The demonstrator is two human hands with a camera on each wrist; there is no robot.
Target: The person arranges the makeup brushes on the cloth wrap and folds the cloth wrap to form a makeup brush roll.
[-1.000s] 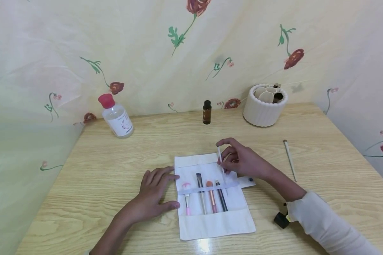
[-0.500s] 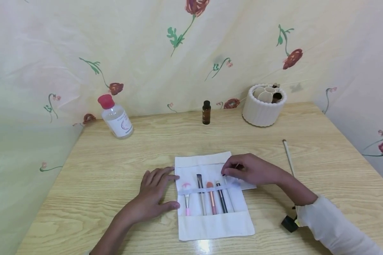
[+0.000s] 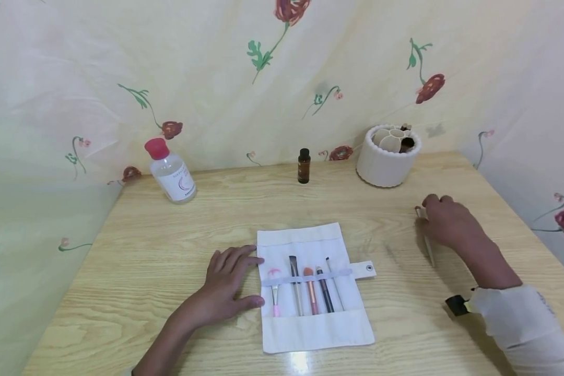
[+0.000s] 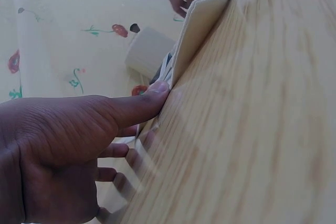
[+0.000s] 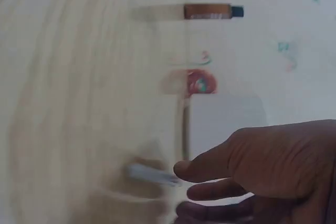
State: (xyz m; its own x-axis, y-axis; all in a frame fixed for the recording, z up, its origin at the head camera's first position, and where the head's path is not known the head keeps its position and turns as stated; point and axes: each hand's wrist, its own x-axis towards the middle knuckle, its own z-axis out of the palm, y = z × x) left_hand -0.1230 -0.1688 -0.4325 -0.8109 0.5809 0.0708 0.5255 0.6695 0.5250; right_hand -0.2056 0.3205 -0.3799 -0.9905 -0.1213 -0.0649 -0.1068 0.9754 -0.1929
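Observation:
A white fabric brush roll [image 3: 317, 334] lies unrolled on the table. Under its elastic band sit several makeup brushes, among them a pink-handled fan brush [image 3: 275, 303], a dark angled brush [image 3: 293, 266] and a thin brush [image 3: 337, 287] at the right. My left hand [image 3: 225, 287] rests spread at the roll's left edge, its thumb [image 4: 157, 87] touching that edge in the left wrist view. My right hand [image 3: 456, 230] is at a pale slim brush [image 3: 430, 250] lying on the table, thumb and fingers apart around its upper part. That brush is blurred in the right wrist view.
A clear bottle with a red cap [image 3: 174, 177] stands at the back left. A small brown bottle [image 3: 304, 167] is at the back middle. To its right is a white ribbed pot [image 3: 387, 162] holding brushes. A floral cloth [image 3: 216, 78] hangs behind the wooden table.
My right hand has slid the thin brush under the elastic band, let go and moved right to the loose pale brush. My left hand has stayed in place.

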